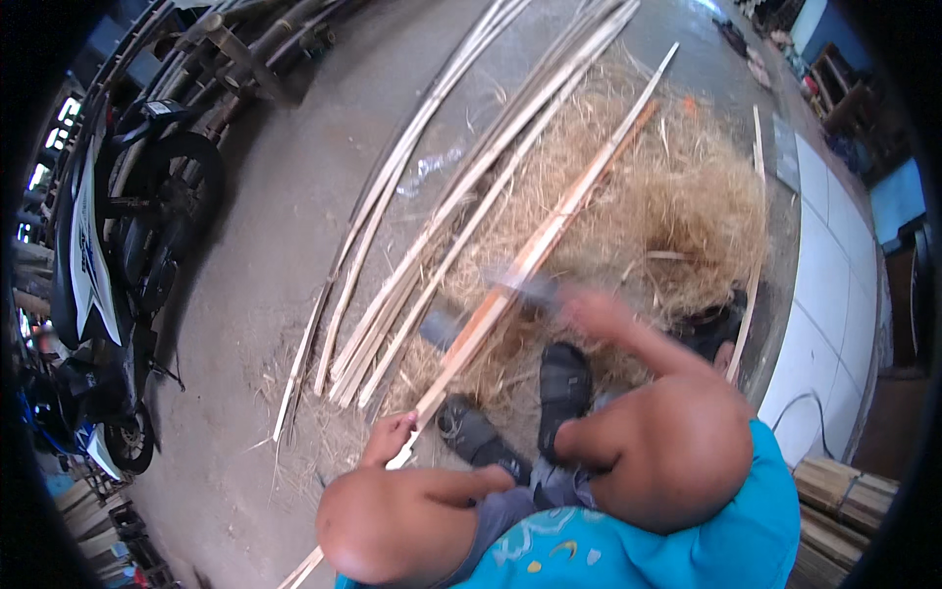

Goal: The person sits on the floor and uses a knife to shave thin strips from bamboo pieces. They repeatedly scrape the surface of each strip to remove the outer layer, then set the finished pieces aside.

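The person sits on the grey concrete floor (265,245) with a long pale bamboo strip (549,231) slanting up from the lap across a heap of dry straw-coloured shavings (677,196). The left hand (388,439) has its grip closed around the strip's near end. The right hand (594,312), motion-blurred, is clamped on a flat grey blade (520,287) set against the strip. To shave well, the blade should probably stay shallow and travel away from the body, while the left hand holds the strip firm. More split bamboo strips (432,211) lie beside it.
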Demonstrator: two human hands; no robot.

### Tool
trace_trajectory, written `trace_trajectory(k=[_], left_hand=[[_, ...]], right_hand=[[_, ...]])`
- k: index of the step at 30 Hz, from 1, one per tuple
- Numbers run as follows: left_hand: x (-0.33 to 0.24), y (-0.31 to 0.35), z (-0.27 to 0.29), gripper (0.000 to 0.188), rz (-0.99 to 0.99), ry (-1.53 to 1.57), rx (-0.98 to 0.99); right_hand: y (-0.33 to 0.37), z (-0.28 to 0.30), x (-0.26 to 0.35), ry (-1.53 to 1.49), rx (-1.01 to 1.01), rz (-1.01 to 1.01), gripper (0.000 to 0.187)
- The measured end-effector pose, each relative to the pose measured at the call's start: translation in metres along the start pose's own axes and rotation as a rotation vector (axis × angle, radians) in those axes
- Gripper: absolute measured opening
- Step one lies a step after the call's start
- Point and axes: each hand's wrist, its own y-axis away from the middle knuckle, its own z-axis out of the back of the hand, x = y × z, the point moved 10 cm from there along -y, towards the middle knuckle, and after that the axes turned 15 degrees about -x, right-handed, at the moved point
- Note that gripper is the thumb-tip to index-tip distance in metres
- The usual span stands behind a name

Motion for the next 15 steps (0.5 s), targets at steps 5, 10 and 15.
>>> trace_trajectory(k=[5, 10, 15], left_hand=[[0.026, 0.024, 0.035, 0.044, 0.104, -0.154, -0.042], [-0.124, -0.002, -0.028, 0.037, -0.582, -0.280, -0.305], [-0.098, 0.007, -0.016, 0.030, -0.540, -0.513, -0.198]], right_hand=[[-0.040, 0.123, -0.145, 0.255, -0.073, -0.696, 0.047], [0.018, 0.006, 0.081, -0.095, 0.530, -0.314, 0.046], [0.015, 0.021, 0.061, -0.016, 0.049, 0.100, 0.041]])
